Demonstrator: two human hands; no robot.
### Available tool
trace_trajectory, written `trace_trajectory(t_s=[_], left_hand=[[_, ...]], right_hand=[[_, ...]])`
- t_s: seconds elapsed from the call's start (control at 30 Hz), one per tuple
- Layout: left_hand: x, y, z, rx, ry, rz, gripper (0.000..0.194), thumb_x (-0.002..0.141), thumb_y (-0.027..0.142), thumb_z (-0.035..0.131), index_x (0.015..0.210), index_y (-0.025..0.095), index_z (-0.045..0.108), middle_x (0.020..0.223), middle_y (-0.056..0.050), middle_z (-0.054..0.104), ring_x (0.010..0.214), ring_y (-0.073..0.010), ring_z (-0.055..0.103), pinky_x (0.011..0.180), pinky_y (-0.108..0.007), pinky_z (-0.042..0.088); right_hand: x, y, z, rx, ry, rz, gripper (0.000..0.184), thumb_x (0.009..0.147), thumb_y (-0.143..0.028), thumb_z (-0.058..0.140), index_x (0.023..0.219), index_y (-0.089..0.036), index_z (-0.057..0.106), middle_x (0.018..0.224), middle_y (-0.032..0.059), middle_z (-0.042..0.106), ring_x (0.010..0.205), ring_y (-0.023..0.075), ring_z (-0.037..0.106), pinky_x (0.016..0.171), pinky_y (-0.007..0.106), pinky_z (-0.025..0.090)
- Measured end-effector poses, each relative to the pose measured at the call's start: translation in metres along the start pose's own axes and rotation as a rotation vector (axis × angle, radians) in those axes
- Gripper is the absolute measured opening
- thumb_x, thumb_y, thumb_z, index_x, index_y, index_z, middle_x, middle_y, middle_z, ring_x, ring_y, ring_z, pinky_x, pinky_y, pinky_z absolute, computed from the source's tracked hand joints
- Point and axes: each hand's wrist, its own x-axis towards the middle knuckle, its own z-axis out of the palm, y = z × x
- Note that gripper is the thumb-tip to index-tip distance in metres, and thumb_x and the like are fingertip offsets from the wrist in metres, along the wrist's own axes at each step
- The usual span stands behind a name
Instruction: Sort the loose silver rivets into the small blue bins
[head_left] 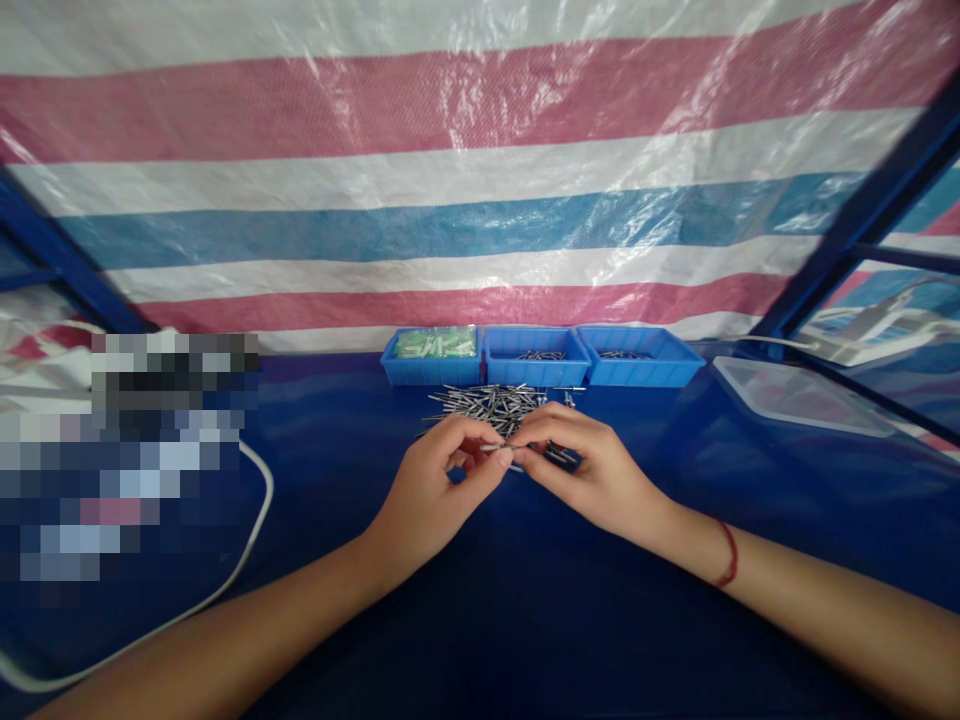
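My left hand point(439, 485) pinches a thin metal pin point(489, 448) between thumb and forefinger. Fingertip to fingertip with it, my right hand point(596, 465) is closed in a pinch at the pin's other end; whether a second small piece is there is too small to tell. A loose pile of similar slim silver pins point(487, 404) lies on the dark blue table point(480, 620) just beyond my fingers, partly hidden by them. A red cord circles my right wrist.
Three blue bins stand behind the pile: the left bin point(431, 374) holds green and white pieces, the middle bin point(536, 374) and right bin point(645, 374) dark metal pieces. A translucent lid point(795, 395) lies right, a white cable point(262, 500) left. Striped sheeting hangs behind.
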Motion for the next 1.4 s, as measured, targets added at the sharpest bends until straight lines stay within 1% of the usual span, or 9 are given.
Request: trace_trajectory(t_s=[0.13, 0.23, 0.4, 0.5, 0.63, 0.77, 0.93, 1.1, 1.4], left_hand=[[0.000, 0.000, 0.000, 0.000, -0.036, -0.016, 0.011, 0.082, 0.028, 0.057, 0.088, 0.018, 0.056, 0.080, 0.000, 0.060, 0.070, -0.0119, 0.058, 0.063, -0.023, 0.047], [0.000, 0.001, 0.000, 0.009, -0.045, -0.024, 0.019, 0.083, 0.027, 0.056, 0.099, 0.019, 0.053, 0.081, 0.001, 0.060, 0.069, -0.0113, 0.057, 0.062, -0.023, 0.046], [-0.001, 0.000, 0.000, 0.075, -0.075, 0.016, 0.015, 0.086, 0.025, 0.052, 0.100, 0.019, 0.055, 0.081, 0.001, 0.060, 0.069, -0.0106, 0.056, 0.063, -0.023, 0.045], [-0.002, -0.002, 0.000, 0.146, -0.127, 0.077, 0.011, 0.087, 0.022, 0.051, 0.097, 0.020, 0.057, 0.082, 0.001, 0.061, 0.070, -0.0106, 0.057, 0.063, -0.023, 0.045], [-0.001, -0.002, 0.000, 0.260, -0.194, 0.218, 0.011, 0.088, 0.017, 0.050, 0.093, 0.020, 0.059, 0.080, 0.001, 0.061, 0.071, -0.0107, 0.057, 0.066, -0.023, 0.045], [0.002, -0.004, 0.001, 0.343, -0.240, 0.354, 0.012, 0.088, 0.015, 0.049, 0.093, 0.019, 0.060, 0.089, -0.002, 0.063, 0.083, -0.0131, 0.059, 0.078, -0.027, 0.045], [0.009, -0.008, 0.010, 0.554, -0.328, 0.456, 0.015, 0.090, 0.021, 0.050, 0.099, 0.020, 0.062, 0.099, -0.004, 0.064, 0.094, -0.0180, 0.058, 0.085, -0.034, 0.043], [0.021, -0.003, 0.028, 0.681, -0.405, 0.512, 0.027, 0.090, 0.030, 0.053, 0.116, 0.023, 0.059, 0.114, -0.005, 0.061, 0.104, -0.0223, 0.053, 0.088, -0.037, 0.038], [0.038, -0.006, 0.034, 0.838, -0.382, 0.572, 0.015, 0.092, 0.024, 0.050, 0.091, 0.021, 0.064, 0.099, -0.002, 0.064, 0.094, -0.0204, 0.055, 0.080, -0.036, 0.033]], right_hand=[[0.001, 0.005, 0.001, 0.031, 0.002, 0.067, 0.011, 0.086, -0.023, 0.055, 0.087, -0.019, 0.066, 0.081, 0.0044, 0.065, 0.076, 0.0152, 0.059, 0.067, 0.029, 0.047], [0.006, 0.020, -0.008, 0.040, 0.163, 0.208, 0.016, 0.084, -0.031, 0.058, 0.084, -0.018, 0.067, 0.077, 0.0031, 0.065, 0.066, 0.0134, 0.057, 0.059, 0.027, 0.045], [0.018, 0.059, -0.052, -0.103, 0.508, 0.374, 0.023, 0.080, -0.038, 0.059, 0.080, -0.016, 0.066, 0.066, 0.0009, 0.062, 0.055, 0.0117, 0.051, 0.052, 0.024, 0.041], [0.020, 0.082, -0.085, -0.421, 0.562, 0.395, 0.021, 0.081, -0.034, 0.056, 0.078, -0.016, 0.066, 0.072, 0.0046, 0.065, 0.059, 0.0147, 0.055, 0.058, 0.027, 0.042], [0.013, 0.103, -0.111, -0.851, 0.437, 0.318, 0.019, 0.082, -0.026, 0.051, 0.082, -0.016, 0.066, 0.079, 0.0092, 0.066, 0.069, 0.0204, 0.059, 0.066, 0.031, 0.043], [0.009, 0.106, -0.112, -0.998, 0.344, 0.281, 0.021, 0.085, -0.026, 0.048, 0.088, -0.015, 0.066, 0.084, 0.0113, 0.066, 0.075, 0.0229, 0.060, 0.066, 0.031, 0.042], [0.012, 0.089, -0.099, -0.974, 0.214, 0.204, 0.022, 0.087, -0.026, 0.046, 0.092, -0.015, 0.065, 0.085, 0.0099, 0.066, 0.077, 0.0219, 0.061, 0.067, 0.030, 0.042], [0.014, 0.069, -0.084, -0.866, -0.078, 0.042, 0.023, 0.090, -0.025, 0.042, 0.093, -0.016, 0.064, 0.084, 0.0069, 0.065, 0.077, 0.0190, 0.061, 0.069, 0.028, 0.042], [0.014, 0.048, -0.069, -0.821, -0.227, -0.083, 0.026, 0.091, -0.026, 0.042, 0.087, -0.015, 0.065, 0.079, 0.0076, 0.065, 0.074, 0.0180, 0.060, 0.069, 0.029, 0.041]])
